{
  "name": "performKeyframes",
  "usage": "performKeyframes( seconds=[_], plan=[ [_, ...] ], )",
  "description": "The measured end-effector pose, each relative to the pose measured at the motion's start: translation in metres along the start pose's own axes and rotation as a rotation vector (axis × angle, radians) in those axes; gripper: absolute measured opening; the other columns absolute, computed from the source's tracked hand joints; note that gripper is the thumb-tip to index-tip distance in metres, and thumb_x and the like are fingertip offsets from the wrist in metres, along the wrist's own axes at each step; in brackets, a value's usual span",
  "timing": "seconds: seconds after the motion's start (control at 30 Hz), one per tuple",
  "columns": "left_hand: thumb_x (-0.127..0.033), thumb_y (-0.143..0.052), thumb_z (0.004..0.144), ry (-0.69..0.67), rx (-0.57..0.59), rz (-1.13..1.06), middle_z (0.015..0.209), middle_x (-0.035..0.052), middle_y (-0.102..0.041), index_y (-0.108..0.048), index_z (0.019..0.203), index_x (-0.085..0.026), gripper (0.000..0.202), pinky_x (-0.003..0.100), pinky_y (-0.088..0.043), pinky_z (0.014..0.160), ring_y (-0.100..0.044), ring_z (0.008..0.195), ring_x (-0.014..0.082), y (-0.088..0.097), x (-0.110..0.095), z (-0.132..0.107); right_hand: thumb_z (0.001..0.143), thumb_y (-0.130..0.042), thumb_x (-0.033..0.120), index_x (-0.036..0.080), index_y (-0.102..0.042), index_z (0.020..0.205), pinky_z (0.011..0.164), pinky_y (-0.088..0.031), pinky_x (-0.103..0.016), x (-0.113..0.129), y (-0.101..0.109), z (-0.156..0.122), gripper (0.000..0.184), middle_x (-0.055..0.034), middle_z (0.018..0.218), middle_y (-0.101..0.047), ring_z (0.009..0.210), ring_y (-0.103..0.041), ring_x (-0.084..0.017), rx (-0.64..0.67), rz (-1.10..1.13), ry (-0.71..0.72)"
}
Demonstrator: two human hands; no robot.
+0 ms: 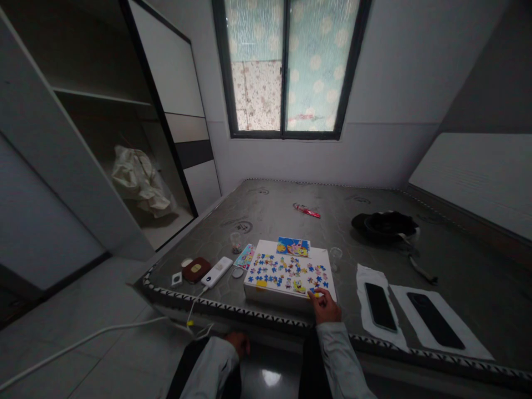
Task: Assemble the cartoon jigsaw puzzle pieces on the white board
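Note:
A white box (pixel 274 297) lies flat near the bed's front edge, with several small blue and yellow jigsaw puzzle pieces (pixel 286 270) spread over its top. My right hand (pixel 326 307) is at the box's near right corner, thumb and fingertips pinched on a small puzzle piece (pixel 311 294). A partly joined group with a yellow cartoon figure (pixel 298 286) sits just left of those fingertips. On the box's far side lies a colourful picture card (pixel 293 246). My left hand (pixel 239 343) rests low over my lap, away from the box, its dim fingers loosely curled with nothing visible in them.
Left of the box are a picture leaflet (pixel 245 256), a clear cup (pixel 235 241), a white power bank (pixel 217 273) with a cable, and a brown case (pixel 197 270). To the right stand another clear cup (pixel 336 256), two phones (pixel 380 306) on white paper, and a dark cap (pixel 384 226).

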State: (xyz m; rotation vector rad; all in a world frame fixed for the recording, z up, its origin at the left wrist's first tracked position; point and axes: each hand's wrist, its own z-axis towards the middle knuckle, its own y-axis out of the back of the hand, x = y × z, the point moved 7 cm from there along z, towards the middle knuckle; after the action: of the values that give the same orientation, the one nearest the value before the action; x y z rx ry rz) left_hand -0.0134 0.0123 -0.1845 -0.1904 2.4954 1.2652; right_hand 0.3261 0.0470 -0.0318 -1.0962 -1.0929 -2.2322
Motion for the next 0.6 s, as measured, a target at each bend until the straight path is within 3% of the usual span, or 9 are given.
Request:
performKeyframes(
  seconds=[0.27,0.6],
  plan=[
    [-0.006,-0.056,0.073,0.004,0.053,-0.03,0.104,0.0004,-0.076,-0.077,0.093,-0.027,0.036,0.027,-0.05,0.091,-0.068,0.106,0.021,0.0027,-0.0016,-0.0036,0.081,-0.034,0.083,0.022,-0.068,0.087,0.061,-0.036,-0.028,-0.0003,0.0002,0.0003,0.071,0.0018,0.053,-0.059,0.057,-0.056,-0.018,-0.006,-0.036,0.003],
    [-0.009,-0.057,0.075,-0.022,0.038,-0.044,0.1,0.0002,-0.077,-0.077,0.092,-0.028,0.032,0.028,-0.052,0.089,-0.069,0.103,0.0221,0.003,-0.0013,-0.0048,0.083,-0.036,0.079,0.022,-0.074,0.093,0.062,-0.037,-0.028,-0.0033,0.0004,0.0015,0.069,0.0007,0.056,-0.061,0.057,-0.055,-0.017,-0.001,-0.061,0.009]
  ],
)
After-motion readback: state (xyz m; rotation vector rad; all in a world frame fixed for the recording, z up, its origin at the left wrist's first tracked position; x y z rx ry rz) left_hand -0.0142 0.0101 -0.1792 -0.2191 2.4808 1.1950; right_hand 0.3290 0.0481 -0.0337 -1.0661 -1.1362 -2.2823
